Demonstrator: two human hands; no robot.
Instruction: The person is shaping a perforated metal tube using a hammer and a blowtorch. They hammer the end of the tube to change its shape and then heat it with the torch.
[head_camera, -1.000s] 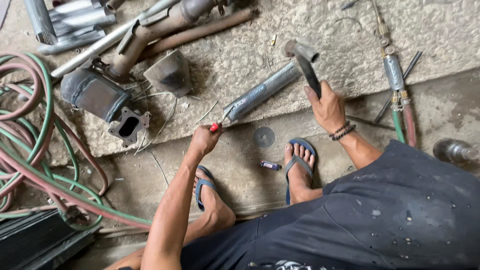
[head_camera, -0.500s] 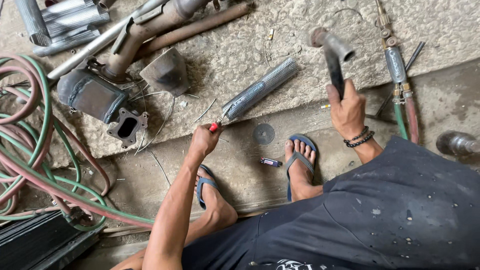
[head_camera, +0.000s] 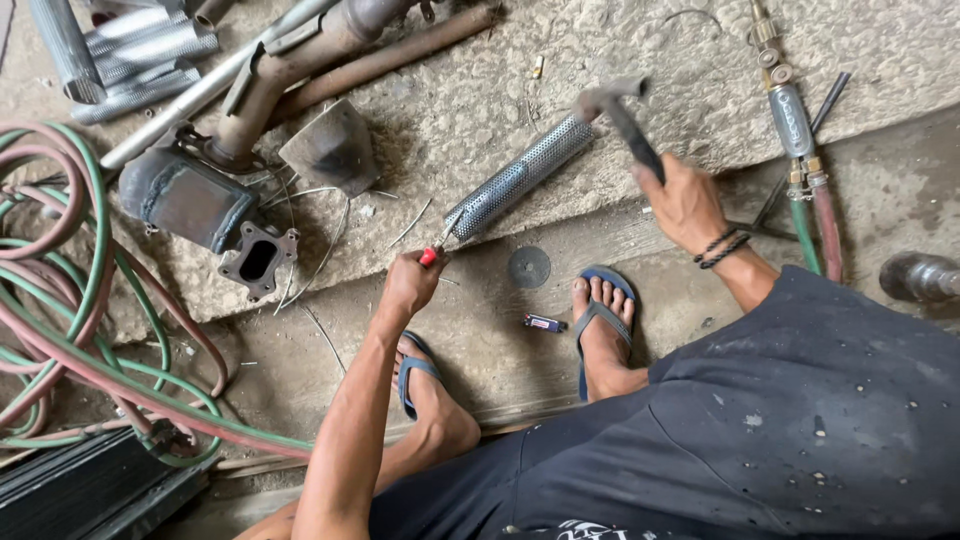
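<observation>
A perforated metal tube (head_camera: 520, 178) lies on the raised concrete slab (head_camera: 480, 90). My left hand (head_camera: 412, 283) grips red-handled pliers (head_camera: 436, 247) whose jaws pinch the tube's near end. My right hand (head_camera: 685, 203) holds a hammer by its dark handle; the hammer head (head_camera: 605, 97) sits at the tube's far end, touching or just above it. My feet in blue flip-flops rest on the lower floor.
Exhaust pipes and a catalytic converter (head_camera: 195, 200) lie on the slab at left. Green and red hoses (head_camera: 80, 330) coil at far left. A welding torch (head_camera: 790, 110) with hoses lies at right. A round disc (head_camera: 529, 267) and a small lighter (head_camera: 545, 323) sit between my feet.
The hammer was raised above the tube half a second ago and has come down onto the tube's far end. My left hand kept the pliers on the tube.
</observation>
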